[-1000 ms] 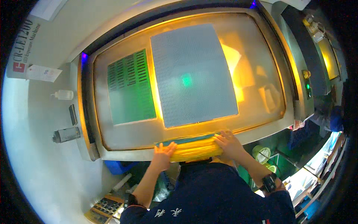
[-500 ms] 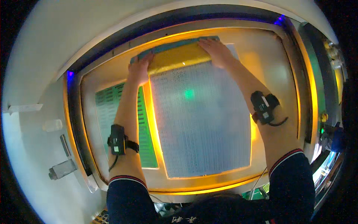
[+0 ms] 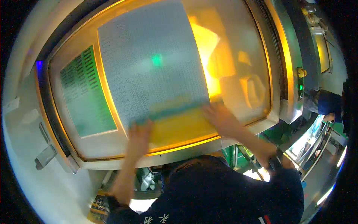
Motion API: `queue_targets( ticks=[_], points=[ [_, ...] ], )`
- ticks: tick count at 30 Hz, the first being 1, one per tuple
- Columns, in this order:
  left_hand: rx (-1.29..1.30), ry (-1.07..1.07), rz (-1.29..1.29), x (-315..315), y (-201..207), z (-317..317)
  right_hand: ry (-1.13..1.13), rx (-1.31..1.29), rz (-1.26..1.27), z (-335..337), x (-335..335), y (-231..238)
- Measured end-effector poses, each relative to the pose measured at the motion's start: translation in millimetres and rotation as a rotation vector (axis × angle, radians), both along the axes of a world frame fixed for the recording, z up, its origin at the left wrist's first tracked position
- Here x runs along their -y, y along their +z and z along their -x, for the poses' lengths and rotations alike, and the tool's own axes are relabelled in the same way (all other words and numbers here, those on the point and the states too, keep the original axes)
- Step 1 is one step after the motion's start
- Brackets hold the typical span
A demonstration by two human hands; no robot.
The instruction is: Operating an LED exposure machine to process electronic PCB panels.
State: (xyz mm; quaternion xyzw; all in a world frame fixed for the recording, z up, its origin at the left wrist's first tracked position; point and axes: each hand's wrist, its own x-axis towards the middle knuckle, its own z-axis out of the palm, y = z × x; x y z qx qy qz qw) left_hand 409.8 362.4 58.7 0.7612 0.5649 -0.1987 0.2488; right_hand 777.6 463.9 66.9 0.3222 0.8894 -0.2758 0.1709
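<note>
Both my hands grip a wide yellow squeegee (image 3: 179, 127) with a blue-green edge, one at each end, near the front of a framed, glossy work surface (image 3: 246, 106). My left hand (image 3: 139, 135) is closed on its left end and my right hand (image 3: 218, 115) on its right end; both are blurred by motion. Beyond the squeegee lies a large grey-blue sheet (image 3: 149, 44) with fine dotted rows, its near end covered by the squeegee. Left of that sheet is a green panel (image 3: 87, 97) with dark bars.
A metal frame (image 3: 274, 108) with orange-lit edges surrounds the surface. Bright yellow light (image 3: 207, 44) glows right of the sheet. A yellow knob (image 3: 301, 72) with a green lamp is on the right side. A dark blue sleeve (image 3: 328, 102) shows at far right.
My hands have drawn the squeegee from the far edge of the surface toward me, to its near edge. The view has shifted, and the whole green panel now shows.
</note>
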Motion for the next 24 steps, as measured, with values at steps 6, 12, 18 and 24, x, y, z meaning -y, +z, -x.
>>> queue_targets(
  ticks=[6, 12, 18, 24],
  points=[
    [0.144, 0.090, 0.069, 62.2, 37.6, -95.0, -0.208, -0.131, -0.070, -81.6, 99.7, 17.4],
    [0.019, 0.055, -0.454, -205.1, -24.2, -55.5, -0.087, 0.017, -0.558, -38.2, -171.2, -56.4],
    [-0.072, 0.162, -0.553, -457.5, -48.7, -5.4, -0.254, -0.143, -0.716, 34.7, -430.5, -58.6],
    [0.050, 0.114, -0.574, -495.5, -64.8, -5.0, -0.294, -0.449, -0.081, -19.3, -502.9, -89.5]
  ],
)
